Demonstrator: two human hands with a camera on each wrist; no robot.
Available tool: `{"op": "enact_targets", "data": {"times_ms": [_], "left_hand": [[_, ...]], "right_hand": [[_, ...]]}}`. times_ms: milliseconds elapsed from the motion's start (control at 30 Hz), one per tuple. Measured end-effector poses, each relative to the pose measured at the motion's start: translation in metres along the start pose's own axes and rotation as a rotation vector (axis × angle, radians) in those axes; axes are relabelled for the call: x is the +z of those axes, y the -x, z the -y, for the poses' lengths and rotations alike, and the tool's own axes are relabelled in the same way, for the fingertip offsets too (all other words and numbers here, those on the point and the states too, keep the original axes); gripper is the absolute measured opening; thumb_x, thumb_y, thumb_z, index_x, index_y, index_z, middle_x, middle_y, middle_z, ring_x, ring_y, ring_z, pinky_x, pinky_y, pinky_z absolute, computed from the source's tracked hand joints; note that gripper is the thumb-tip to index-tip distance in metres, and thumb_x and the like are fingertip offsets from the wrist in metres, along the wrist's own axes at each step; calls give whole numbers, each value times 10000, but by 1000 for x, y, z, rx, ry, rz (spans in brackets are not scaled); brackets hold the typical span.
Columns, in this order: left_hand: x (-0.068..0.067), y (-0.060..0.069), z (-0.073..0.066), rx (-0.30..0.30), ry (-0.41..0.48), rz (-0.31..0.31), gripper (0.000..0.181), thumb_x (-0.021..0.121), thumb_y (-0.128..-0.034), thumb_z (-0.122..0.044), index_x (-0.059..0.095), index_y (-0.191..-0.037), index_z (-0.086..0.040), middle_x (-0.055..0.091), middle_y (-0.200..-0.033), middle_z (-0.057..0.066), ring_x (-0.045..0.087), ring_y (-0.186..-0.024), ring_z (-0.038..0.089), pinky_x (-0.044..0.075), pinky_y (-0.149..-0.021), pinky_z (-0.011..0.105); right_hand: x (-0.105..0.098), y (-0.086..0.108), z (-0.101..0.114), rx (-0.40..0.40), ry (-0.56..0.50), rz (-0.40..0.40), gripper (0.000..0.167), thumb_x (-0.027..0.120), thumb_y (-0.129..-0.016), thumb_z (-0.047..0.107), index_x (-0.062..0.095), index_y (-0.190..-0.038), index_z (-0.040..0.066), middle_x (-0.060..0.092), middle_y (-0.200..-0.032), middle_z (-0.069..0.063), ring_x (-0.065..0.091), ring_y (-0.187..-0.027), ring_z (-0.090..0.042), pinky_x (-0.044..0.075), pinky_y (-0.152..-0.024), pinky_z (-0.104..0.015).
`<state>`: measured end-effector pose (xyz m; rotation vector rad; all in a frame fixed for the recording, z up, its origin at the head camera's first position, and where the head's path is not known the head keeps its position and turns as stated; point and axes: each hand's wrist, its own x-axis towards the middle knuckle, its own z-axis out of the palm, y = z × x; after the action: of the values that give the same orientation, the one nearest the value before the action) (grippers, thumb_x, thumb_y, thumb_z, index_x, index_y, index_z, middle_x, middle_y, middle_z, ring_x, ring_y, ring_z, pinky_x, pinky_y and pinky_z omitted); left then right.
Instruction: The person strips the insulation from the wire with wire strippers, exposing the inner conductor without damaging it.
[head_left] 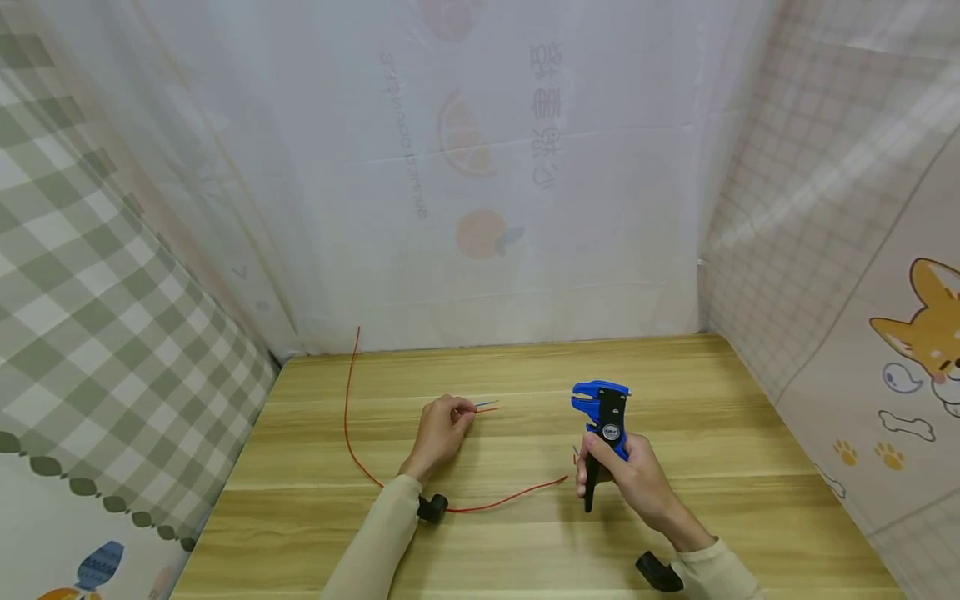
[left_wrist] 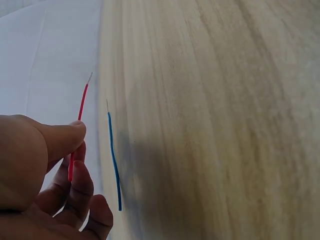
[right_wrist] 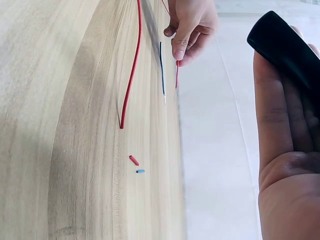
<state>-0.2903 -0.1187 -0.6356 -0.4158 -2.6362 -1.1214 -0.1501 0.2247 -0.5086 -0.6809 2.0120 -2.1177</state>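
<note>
My left hand (head_left: 442, 433) pinches a short red wire (left_wrist: 83, 102) between thumb and fingers; bare metal shows at its tip. Beside it on the table lies a short blue wire (left_wrist: 114, 157), one end stripped. My right hand (head_left: 637, 479) holds a blue and black wire stripper (head_left: 611, 417) upright, jaws upward, fingers around its handles. In the right wrist view, a black handle (right_wrist: 285, 50) lies across that hand's fingers. The stripper holds no visible wire.
A long red wire (head_left: 510, 498) curves across the wooden table (head_left: 712, 467), passing under the left forearm. Small cut pieces, one red (right_wrist: 134, 160) and one blue (right_wrist: 140, 171), lie near its right end. Fabric walls stand behind and at both sides.
</note>
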Motion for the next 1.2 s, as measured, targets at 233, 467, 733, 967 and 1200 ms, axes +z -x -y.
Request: {"op": "enact_targets", "data": {"times_ms": [233,467,733,967,1200], "left_hand": [[-1,3,-10,-38,-29,12,125,860,-1009,-128,870,-952,-239,774,-892,-99,570,-768,-26,509,-719,195],[-2,8,-12,1,-60,-7,93,860,-994,-110,872,-942,-186,798,-898,-54,610,-772,-3,524,-711,218],[-16,14,-31,68,-62,-13,81,815,-989,-67,855,-932,-108,786,-850,21,655,-737,116,521,-668,288],[-30,15,-55,-4,-40,26,80,803,-952,-29,847,-911,-82,775,-838,38,634,-746,110,532,-699,306],[-11,10,-30,-7,-54,-5,125,790,-939,-81,849,-882,-174,755,-817,-61,591,-734,31,490,-707,253]], "right_hand": [[-1,1,0,-13,-7,8,375,395,-1235,92,571,-1055,-186,751,-871,4,801,-719,-234,695,-693,-515],[-1,2,-1,-24,-15,18,364,386,-1234,79,575,-1057,-177,754,-876,-1,799,-719,-252,694,-689,-506],[-1,2,0,5,-16,7,382,388,-1239,104,574,-1059,-177,754,-876,2,803,-734,-196,697,-702,-498],[-2,3,1,35,-7,-4,399,392,-1243,131,566,-1068,-182,750,-874,7,801,-742,-171,699,-714,-498],[-4,4,-1,24,-11,-4,392,388,-1243,125,556,-1072,-185,751,-881,14,801,-745,-175,700,-713,-495]]}}
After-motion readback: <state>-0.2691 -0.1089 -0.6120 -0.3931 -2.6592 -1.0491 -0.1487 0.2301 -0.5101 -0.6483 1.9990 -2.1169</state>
